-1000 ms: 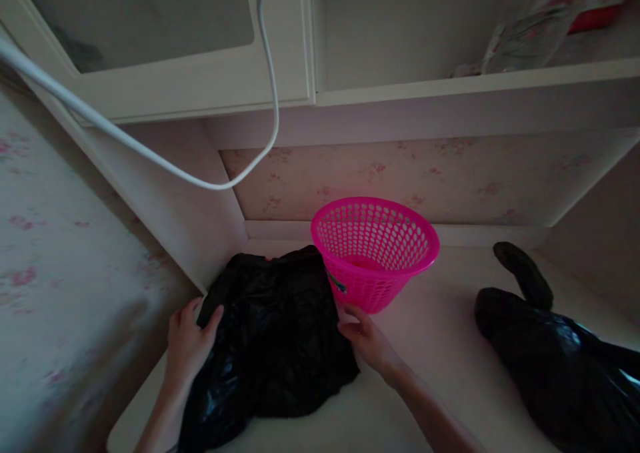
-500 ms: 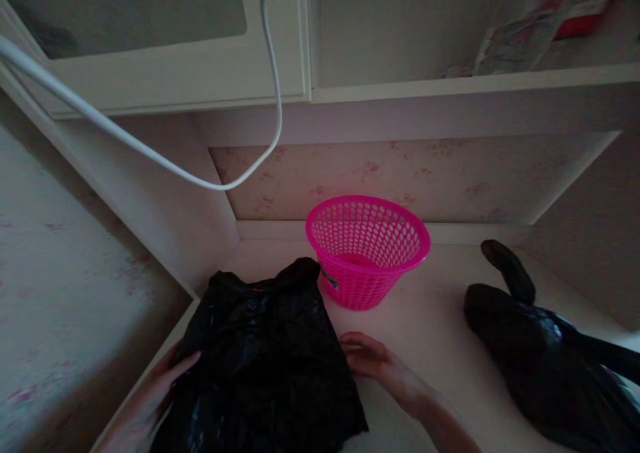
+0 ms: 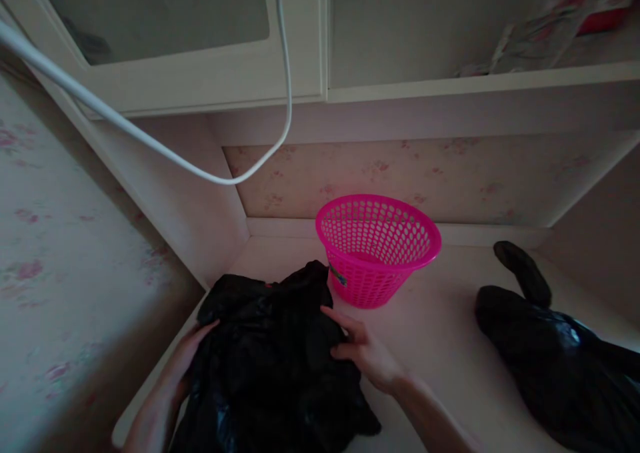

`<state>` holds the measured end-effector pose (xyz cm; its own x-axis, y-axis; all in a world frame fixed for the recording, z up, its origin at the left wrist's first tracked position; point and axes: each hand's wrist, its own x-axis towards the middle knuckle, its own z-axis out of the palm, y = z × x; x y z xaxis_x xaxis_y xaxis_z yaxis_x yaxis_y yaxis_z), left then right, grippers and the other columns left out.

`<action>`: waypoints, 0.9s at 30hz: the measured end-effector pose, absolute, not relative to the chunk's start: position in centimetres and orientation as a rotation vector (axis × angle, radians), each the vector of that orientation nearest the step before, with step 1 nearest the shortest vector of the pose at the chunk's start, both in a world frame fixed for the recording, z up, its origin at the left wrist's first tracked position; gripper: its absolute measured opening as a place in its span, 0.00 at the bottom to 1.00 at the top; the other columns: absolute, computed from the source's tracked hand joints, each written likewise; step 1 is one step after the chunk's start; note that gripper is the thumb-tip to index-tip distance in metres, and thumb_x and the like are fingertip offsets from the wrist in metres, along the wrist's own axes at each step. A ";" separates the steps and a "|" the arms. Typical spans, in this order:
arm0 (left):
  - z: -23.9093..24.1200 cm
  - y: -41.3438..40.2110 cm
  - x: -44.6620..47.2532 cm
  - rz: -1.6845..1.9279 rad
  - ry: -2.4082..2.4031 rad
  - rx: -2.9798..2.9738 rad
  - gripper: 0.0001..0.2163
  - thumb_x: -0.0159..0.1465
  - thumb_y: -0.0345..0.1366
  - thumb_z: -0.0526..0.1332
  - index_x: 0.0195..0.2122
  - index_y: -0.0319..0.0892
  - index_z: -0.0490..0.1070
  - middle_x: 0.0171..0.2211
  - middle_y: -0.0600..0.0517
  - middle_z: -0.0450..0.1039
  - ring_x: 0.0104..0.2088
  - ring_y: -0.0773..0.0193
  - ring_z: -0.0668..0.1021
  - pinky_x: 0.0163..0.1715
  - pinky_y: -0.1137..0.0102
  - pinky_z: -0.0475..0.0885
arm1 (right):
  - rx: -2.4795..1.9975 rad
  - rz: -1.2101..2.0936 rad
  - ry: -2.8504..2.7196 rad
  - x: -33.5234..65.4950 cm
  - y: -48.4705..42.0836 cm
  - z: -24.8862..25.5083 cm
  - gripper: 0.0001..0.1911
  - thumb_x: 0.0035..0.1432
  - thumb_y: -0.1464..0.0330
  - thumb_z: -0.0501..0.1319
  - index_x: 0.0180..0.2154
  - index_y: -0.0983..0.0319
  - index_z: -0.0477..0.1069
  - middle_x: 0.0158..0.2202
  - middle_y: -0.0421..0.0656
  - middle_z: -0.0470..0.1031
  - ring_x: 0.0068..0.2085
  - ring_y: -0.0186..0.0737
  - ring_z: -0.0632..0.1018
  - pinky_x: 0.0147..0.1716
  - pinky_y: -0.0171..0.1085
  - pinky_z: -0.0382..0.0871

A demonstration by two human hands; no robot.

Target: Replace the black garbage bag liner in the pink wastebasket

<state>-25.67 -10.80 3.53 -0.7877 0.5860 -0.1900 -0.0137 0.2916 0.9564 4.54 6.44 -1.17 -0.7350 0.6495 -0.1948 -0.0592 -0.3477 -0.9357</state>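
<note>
A black plastic bag lies spread and crumpled on the white surface, low in the middle of the head view. At its left edge is my left hand, thumb on top and the other fingers hidden behind the plastic. My right hand grips the right edge, with index finger and thumb on the bag and the remaining fingers partly tucked out of sight. Just beyond the bag stands a pink perforated plastic basket, upright and close to the bag's far corner.
Another black bag, with a knotted end, lies on the right. A white cable hangs across the upper left. Above are a cabinet door and an open shelf holding packages. Flowered wallpaper covers the left wall.
My right hand has moved up and inward onto the bag's right edge, pushing it in. My left hand has slid upward along its side. The view has shifted slightly left.
</note>
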 end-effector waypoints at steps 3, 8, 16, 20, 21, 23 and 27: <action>3.4 -11.3 -27.1 1.532 2.002 0.419 0.22 0.55 0.47 0.68 0.52 0.49 0.79 0.45 0.50 0.86 0.55 0.43 0.82 0.53 0.51 0.80 | -0.644 2.124 -1.617 9.1 5.3 0.7 0.40 0.53 0.72 0.67 0.67 0.50 0.68 0.49 0.40 0.85 0.45 0.43 0.84 0.45 0.42 0.79; 1.8 -11.1 -28.6 1.563 1.777 0.257 0.30 0.53 0.39 0.72 0.59 0.50 0.73 0.52 0.51 0.84 0.53 0.43 0.83 0.54 0.52 0.80 | -0.570 1.962 -1.886 14.9 4.9 3.3 0.31 0.62 0.68 0.68 0.64 0.43 0.71 0.54 0.45 0.83 0.48 0.47 0.85 0.49 0.48 0.79; 1.7 -9.3 -28.0 1.602 1.733 0.307 0.40 0.40 0.32 0.78 0.59 0.48 0.75 0.48 0.50 0.85 0.55 0.38 0.82 0.60 0.51 0.76 | -1.023 1.573 -1.887 10.9 8.6 1.2 0.44 0.62 0.50 0.65 0.73 0.55 0.54 0.44 0.45 0.78 0.34 0.41 0.82 0.39 0.45 0.79; 2.6 -9.3 -27.1 1.644 1.711 0.318 0.33 0.38 0.30 0.78 0.49 0.47 0.80 0.41 0.50 0.86 0.54 0.35 0.82 0.57 0.52 0.78 | -1.055 1.224 -2.097 9.2 8.8 -0.8 0.20 0.65 0.56 0.63 0.52 0.59 0.79 0.37 0.45 0.75 0.35 0.43 0.77 0.39 0.45 0.74; 2.8 -9.4 -27.0 1.637 1.703 0.326 0.32 0.37 0.30 0.78 0.48 0.46 0.80 0.40 0.50 0.86 0.54 0.34 0.82 0.56 0.51 0.79 | -1.051 1.201 -2.083 9.1 8.7 -1.1 0.18 0.66 0.57 0.62 0.50 0.59 0.80 0.40 0.47 0.75 0.38 0.44 0.77 0.42 0.46 0.73; 3.2 -9.7 -26.8 1.624 1.689 0.347 0.32 0.35 0.31 0.78 0.46 0.46 0.80 0.40 0.50 0.87 0.53 0.32 0.82 0.54 0.50 0.80 | -1.041 1.218 -2.033 8.8 8.5 -1.6 0.19 0.65 0.58 0.62 0.53 0.58 0.78 0.49 0.50 0.75 0.42 0.47 0.77 0.45 0.48 0.73; 3.8 -9.7 -26.4 1.610 1.647 0.349 0.30 0.32 0.31 0.78 0.41 0.47 0.81 0.38 0.51 0.87 0.54 0.30 0.81 0.51 0.51 0.81 | -0.972 1.323 -1.909 8.4 8.0 -2.3 0.19 0.59 0.55 0.68 0.48 0.56 0.82 0.53 0.50 0.77 0.50 0.51 0.78 0.54 0.51 0.72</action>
